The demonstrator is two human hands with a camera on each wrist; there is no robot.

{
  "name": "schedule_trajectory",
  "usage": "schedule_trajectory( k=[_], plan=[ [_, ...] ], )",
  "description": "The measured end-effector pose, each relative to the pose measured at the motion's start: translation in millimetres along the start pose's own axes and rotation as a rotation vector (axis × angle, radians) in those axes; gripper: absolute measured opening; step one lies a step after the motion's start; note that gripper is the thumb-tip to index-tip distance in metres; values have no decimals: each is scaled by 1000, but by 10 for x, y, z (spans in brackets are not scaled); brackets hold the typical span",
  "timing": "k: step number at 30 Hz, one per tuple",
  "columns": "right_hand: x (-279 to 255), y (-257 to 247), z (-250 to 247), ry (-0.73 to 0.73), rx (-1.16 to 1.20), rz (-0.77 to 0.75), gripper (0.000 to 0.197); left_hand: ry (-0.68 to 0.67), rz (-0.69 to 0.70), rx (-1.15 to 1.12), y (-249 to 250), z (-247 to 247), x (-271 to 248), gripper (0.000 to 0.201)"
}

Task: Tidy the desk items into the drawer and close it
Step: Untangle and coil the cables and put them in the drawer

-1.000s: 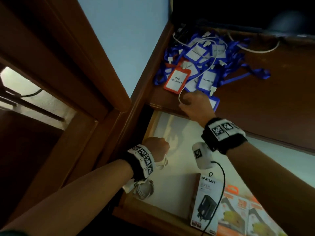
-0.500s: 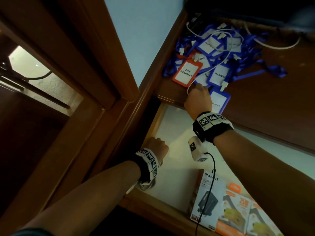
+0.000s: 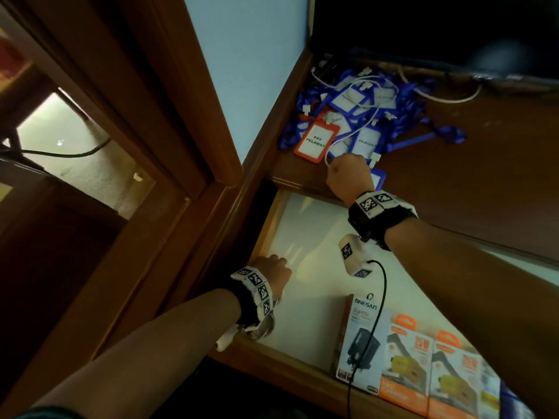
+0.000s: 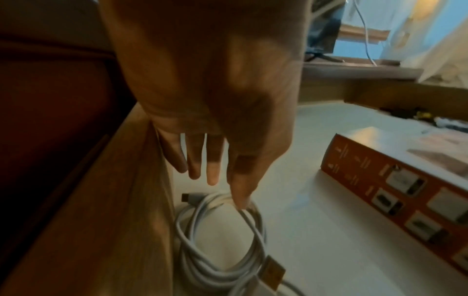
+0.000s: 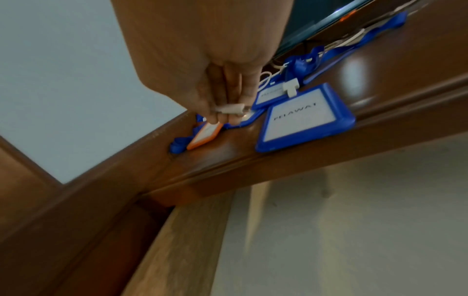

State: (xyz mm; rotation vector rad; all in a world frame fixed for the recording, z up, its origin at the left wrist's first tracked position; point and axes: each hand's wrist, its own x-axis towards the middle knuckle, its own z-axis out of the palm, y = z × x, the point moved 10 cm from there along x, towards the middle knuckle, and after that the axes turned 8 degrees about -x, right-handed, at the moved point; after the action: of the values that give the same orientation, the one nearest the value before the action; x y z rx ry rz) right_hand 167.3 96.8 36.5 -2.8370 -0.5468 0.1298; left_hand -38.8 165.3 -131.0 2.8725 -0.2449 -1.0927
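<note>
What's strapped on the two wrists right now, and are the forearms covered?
Each wrist wears a black band with white square-coded marker tiles: left band, right band. A white marker-tagged camera pod with a black cable hangs under the right wrist. Forearms are bare.

We are looking steeply down from head height onto the open drawer [image 3: 290,225] and desk [image 3: 484,182]. Our left-wrist view is pointing close along the fingers into that drawer's corner; our right-wrist view is facing the desk edge, sharing the blue badges [image 5: 303,118].
</note>
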Motion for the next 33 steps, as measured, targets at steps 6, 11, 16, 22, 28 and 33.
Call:
schedule_trajectory(
  k=[6, 11, 16, 22, 28, 33],
  plan=[
    [-320, 328, -567, 193, 359, 159, 36, 17, 19, -241, -8, -393, -73, 52],
    [-662, 443, -1201, 349, 499, 210, 28, 390, 60, -531, 63, -1628, -206, 56],
    [-982, 381, -1544, 431, 516, 183, 25, 835, 156, -685, 277, -2802, -590, 87],
    [-1273, 259, -1925, 499, 468, 75, 28, 886, 533, -825, 737, -3558, -725, 89],
    [-1648, 458, -2440, 561, 491, -70, 25, 734, 555, -449, 1405, -3615, -376, 16],
    [-2078, 1177, -2891, 652, 558, -2, 26, 789, 350, -353, 1363, -3741, -29, 33]
  ],
)
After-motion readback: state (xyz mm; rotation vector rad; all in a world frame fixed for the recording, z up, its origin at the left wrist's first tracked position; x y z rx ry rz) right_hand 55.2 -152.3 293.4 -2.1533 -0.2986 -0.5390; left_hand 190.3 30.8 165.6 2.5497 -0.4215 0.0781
